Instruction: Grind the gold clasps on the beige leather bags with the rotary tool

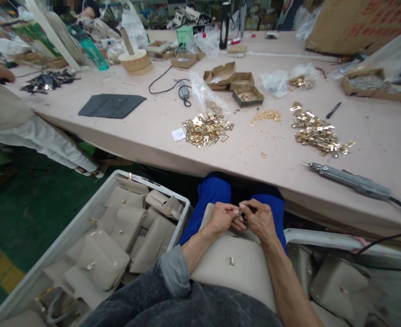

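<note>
Past grey shirt (200,306), have beige bag (229,252) on lap (209,195); clamp fingers (233,212) of left hand (223,217) and right hand (259,218) on blurred piece (240,212). Sit hemmed between crates (183,222) of more bags (101,259), facing counter (149,131) strewn with gold plates (205,129), electric screwdriver (353,180).

A workshop: long table (162,129) with piles of gold metal parts (205,131), power screwdriver (350,178) right, crate (182,220) of beige bags (128,227) near left.

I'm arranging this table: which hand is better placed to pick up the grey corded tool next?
Probably the right hand: the grey corded tool lies on the table on that side, and the left hand is farther away. Both, however, look occupied.
</note>
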`<state>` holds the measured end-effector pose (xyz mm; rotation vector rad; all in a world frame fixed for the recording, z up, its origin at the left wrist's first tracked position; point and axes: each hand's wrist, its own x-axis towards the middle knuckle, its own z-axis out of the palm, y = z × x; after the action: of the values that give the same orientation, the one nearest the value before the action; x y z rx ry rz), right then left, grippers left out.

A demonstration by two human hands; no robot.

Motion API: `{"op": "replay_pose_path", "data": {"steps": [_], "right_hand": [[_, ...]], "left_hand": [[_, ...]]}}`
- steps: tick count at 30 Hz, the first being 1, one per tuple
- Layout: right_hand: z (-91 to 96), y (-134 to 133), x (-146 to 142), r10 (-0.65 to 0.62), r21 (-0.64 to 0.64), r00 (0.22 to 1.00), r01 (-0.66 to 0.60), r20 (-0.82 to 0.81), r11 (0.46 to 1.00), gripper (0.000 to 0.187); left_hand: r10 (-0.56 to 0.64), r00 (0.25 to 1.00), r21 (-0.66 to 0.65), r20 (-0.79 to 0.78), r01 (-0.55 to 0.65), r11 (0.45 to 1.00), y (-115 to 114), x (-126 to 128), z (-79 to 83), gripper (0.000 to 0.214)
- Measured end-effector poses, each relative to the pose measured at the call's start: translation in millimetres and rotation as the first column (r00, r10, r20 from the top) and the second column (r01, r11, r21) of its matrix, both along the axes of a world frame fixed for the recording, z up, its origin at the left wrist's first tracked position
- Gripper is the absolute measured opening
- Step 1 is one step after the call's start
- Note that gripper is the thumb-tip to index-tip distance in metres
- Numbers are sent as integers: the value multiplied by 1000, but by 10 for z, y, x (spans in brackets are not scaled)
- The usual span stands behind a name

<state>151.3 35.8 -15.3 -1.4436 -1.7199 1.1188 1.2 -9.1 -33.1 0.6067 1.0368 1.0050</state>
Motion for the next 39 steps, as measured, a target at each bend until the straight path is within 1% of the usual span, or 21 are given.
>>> {"op": "replay_pose_path", "data": {"steps": [3,6,8,9,11,12,14,16,18,21,23,25,27,28,30,31,32,33,35,37,39], "right_hand": [[-26,19,35,29,-48,998,-32,-53,998,31],[-37,40,49,104,-74,993,-108,-65,991,34],[12,54,60,128,-70,992,-129,-16,989,34],[61,65,72,116,-36,993,-115,31,993,35],[209,102,119,26,102,991,-40,128,994,36],[300,134,157,-42,184,987,13,157,983,37],[490,230,265,-176,298,970,120,167,947,40],[650,372,421,-314,362,935,239,163,901,43],[749,547,630,-478,417,854,365,207,832,45],[786,811,1001,-716,477,616,546,328,688,46],[773,950,1216,-780,475,478,619,405,625,52],[763,1048,1326,-789,475,413,637,455,607,57],[766,1108,1282,-799,538,406,592,443,600,56],[770,1129,1198,-791,584,448,535,416,610,54],[764,1160,936,-686,661,626,341,370,668,50],[747,1174,778,-580,683,726,211,369,699,50],[718,1189,618,-457,693,803,77,383,717,50],[677,1206,467,-347,695,845,-40,407,718,51],[570,1244,229,-216,675,853,-195,474,712,54],[459,1279,99,-162,622,818,-275,552,733,57],[378,1292,57,-135,565,776,-316,616,762,59]], "left_hand": [[-25,999,-10,-27,25,1000,7,-14,16,59],[22,998,-8,-57,-23,1000,10,9,7,61],[64,996,-7,-56,-64,998,15,26,-2,61],[78,996,-11,-54,-78,997,19,32,-6,61],[94,994,-23,-49,-95,995,31,35,-9,60],[101,994,-31,-44,-102,994,37,33,-6,60],[105,994,-39,-33,-106,994,46,24,8,60],[104,994,-32,-28,-105,994,50,13,28,60],[100,994,-21,-34,-101,995,49,4,46,61],[95,995,-16,-43,-96,995,44,-5,46,61],[95,994,-13,-46,-95,995,40,-9,26,60],[102,994,-6,-46,-102,995,38,-9,0,59],[104,994,-2,-43,-104,995,40,-4,-24,58],[104,994,-2,-44,-104,995,44,1,-34,58],[100,994,-2,-47,-101,995,55,15,-47,58],[98,994,-3,-49,-98,995,62,22,-50,58],[98,994,-4,-48,-98,995,67,29,-52,58],[99,994,-7,-44,-99,995,71,34,-52,58],[102,994,-12,-36,-103,995,71,36,-47,59],[112,993,-12,-27,-112,994,62,26,-40,58],[118,993,-4,-18,-119,993,50,9,-36,58]]}}
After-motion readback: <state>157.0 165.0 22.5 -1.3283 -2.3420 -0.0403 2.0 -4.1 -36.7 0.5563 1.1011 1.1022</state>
